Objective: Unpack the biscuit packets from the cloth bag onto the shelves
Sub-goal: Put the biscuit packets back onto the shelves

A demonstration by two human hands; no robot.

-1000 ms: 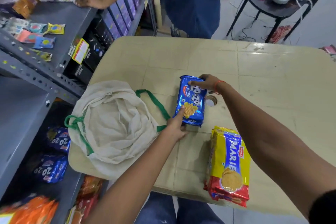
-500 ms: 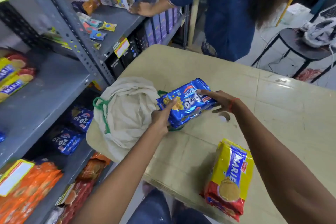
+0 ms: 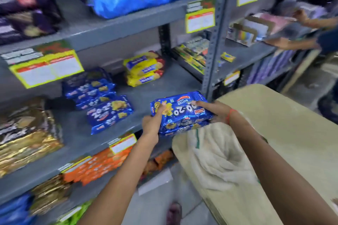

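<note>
Both hands on it: left hand (image 3: 152, 121) clamps the near end of the glossy blue plastic biscuit packet (image 3: 180, 112) with the thumb on top, and right hand (image 3: 214, 112) grips the far end. Looks like a second identical packet is stacked under it, though the blur makes that hard to confirm.

Packet is in the air, at the front lip of the grey metal shelf (image 3: 164, 86), between that shelf and the limp cream cloth bag with green trim (image 3: 214, 155), which lies on the beige table (image 3: 283, 124).

Step in hand, I'd say: carry to the shelf, placement not yet done.

Next move calls for pushing it in and leftward to the matching blue packets (image 3: 102, 104) already lying on that shelf, not the yellow packets (image 3: 144, 68) at the back. Open space just right of the blue pile looks enough to lay it flat. Let go only once it sits clear of the shelf lip.

Another person's arm (image 3: 292, 44) is working on the next rack, well apart.
</note>
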